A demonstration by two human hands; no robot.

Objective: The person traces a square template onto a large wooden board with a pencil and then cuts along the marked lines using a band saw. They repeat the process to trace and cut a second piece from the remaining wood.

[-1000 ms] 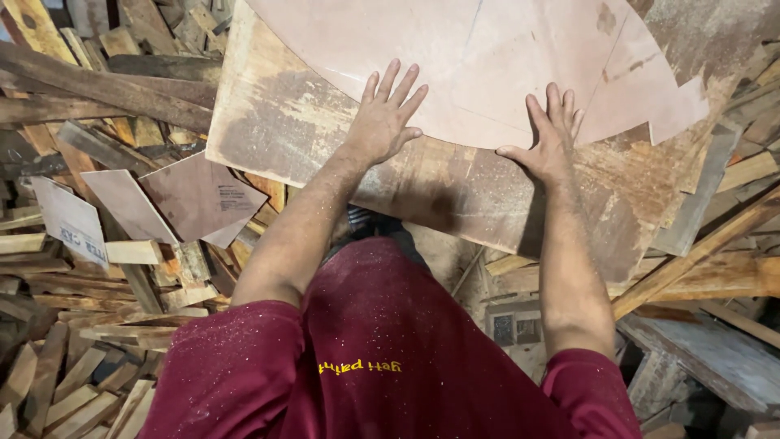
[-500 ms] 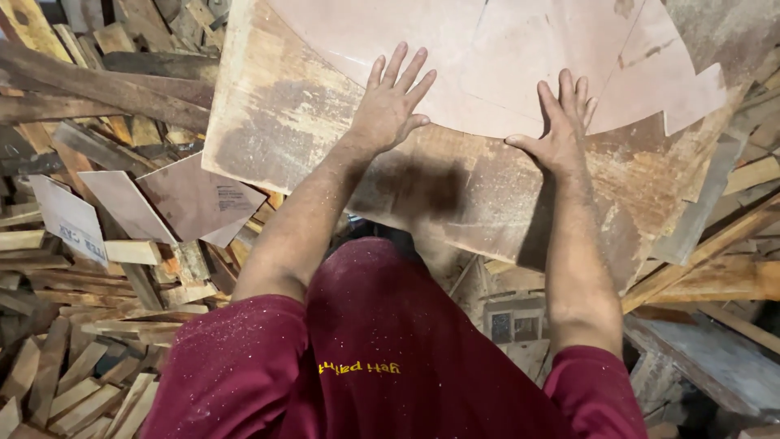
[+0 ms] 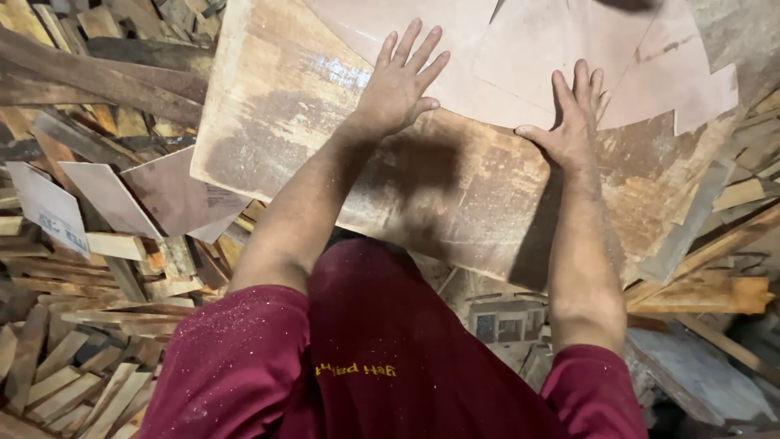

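Now | left hand [image 3: 396, 91], right hand [image 3: 571, 122]: fingers spread, flat on plywood sheet [image 3: 479, 49] | gripping nothing

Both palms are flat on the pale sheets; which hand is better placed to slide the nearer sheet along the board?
Probably the left. The left hand lies spread flat across the nearer pale sheet, well inside its edge. The right hand sits at the sheet's lower edge, partly on the worn board.

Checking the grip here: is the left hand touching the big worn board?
Touching. The head view shows the left hand pressed flat, fingers spread, on the worn board.
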